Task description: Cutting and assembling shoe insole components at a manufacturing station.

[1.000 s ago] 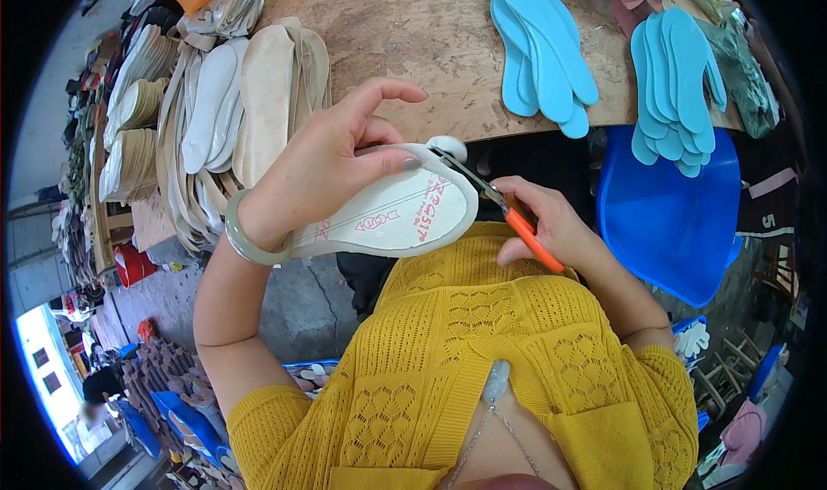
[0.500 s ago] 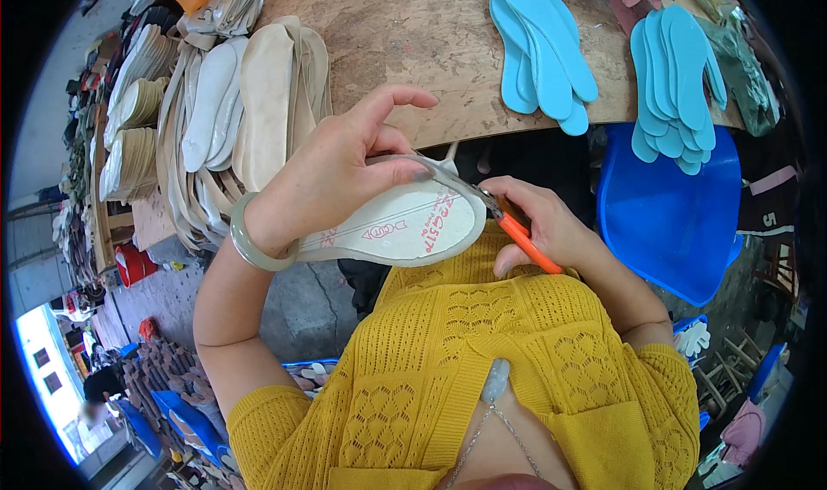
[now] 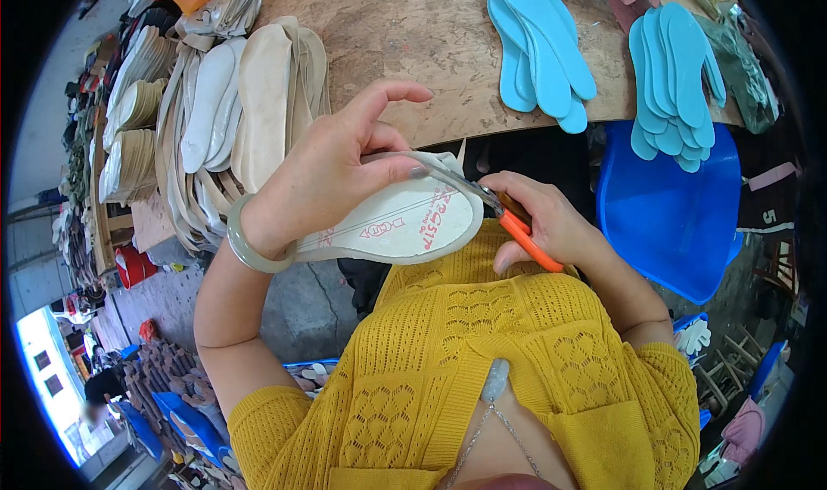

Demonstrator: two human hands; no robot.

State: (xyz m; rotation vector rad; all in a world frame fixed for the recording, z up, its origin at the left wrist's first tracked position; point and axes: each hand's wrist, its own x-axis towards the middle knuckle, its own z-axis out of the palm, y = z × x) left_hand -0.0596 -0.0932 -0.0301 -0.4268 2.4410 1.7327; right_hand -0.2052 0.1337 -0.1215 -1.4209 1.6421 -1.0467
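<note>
So the white insole (image 3: 396,223) sits right in the middle of the view, held up in the air between the person's chest and the edge of the worktop (image 3: 413,34), printed side facing up. The left hand (image 3: 332,176) wraps over its top edge, thumb and fingers pinching it, with the index finger sticking out straight and free. I'd guess it's held flat and tilted like that so the rim faces the blades.

The right hand (image 3: 538,223) is closed around the orange handles of a pair of scissors (image 3: 482,199), and the metal blades reach across the top edge of the insole, right under the left fingertips. A thin sliver of trimmed material seems to stick up near the toe end, though it's small and hard to be sure of.

Around that: a pale green bangle (image 3: 250,249) on the left wrist and a yellow knitted top (image 3: 482,378) filling the lower part of the frame. On the worktop, two fans of light blue insoles (image 3: 538,46) lie to the right, and a big heap of beige and white insoles (image 3: 233,102) is stacked on the left, all within easy reach. A blue plastic chair (image 3: 672,214) stands just beside the right arm.
</note>
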